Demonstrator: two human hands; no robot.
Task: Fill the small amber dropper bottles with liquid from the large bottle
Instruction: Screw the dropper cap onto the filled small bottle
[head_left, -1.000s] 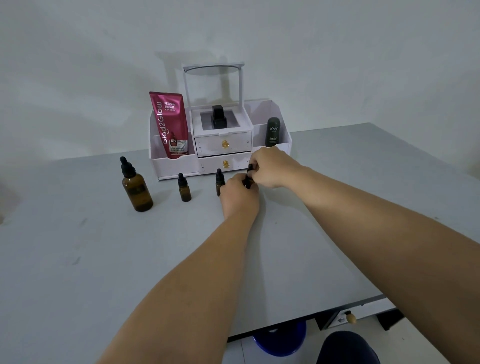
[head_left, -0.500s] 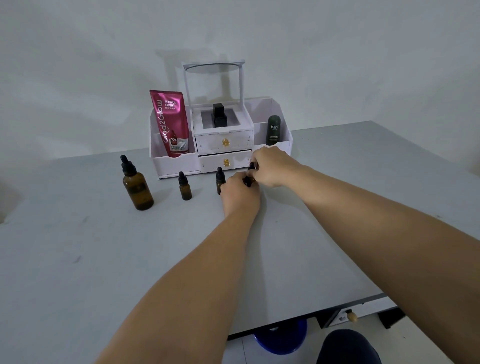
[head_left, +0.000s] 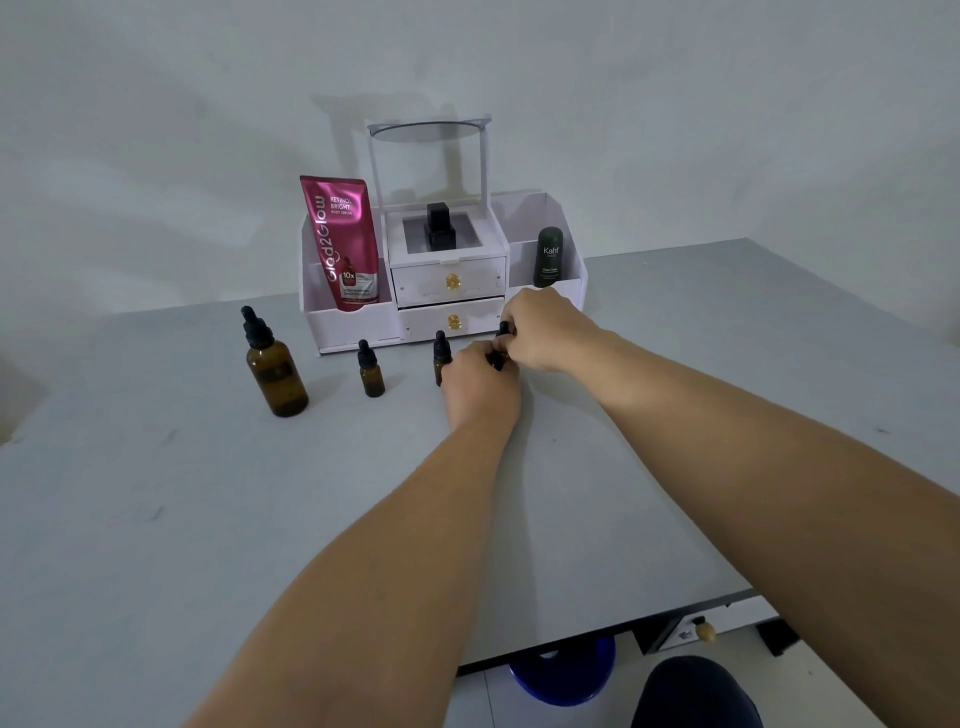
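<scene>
A large amber dropper bottle (head_left: 275, 371) stands capped at the left of the grey table (head_left: 208, 519). Two small amber dropper bottles stand to its right: one (head_left: 370, 370) free, another (head_left: 441, 356) just left of my left hand. My left hand (head_left: 480, 387) wraps a third small bottle, whose body is hidden inside the fist. My right hand (head_left: 545, 332) pinches that bottle's black dropper cap (head_left: 502, 343) from above.
A white cosmetic organiser (head_left: 353, 325) with two gold-knobbed drawers stands at the back, holding a pink tube (head_left: 343, 239), a black square bottle (head_left: 439, 226) and a dark green bottle (head_left: 548, 257). A blue stool (head_left: 563, 675) sits under the table's front edge.
Both hands stay together on the third small bottle; the right hand's fingers have shifted slightly on the cap. The other bottles have not moved.
</scene>
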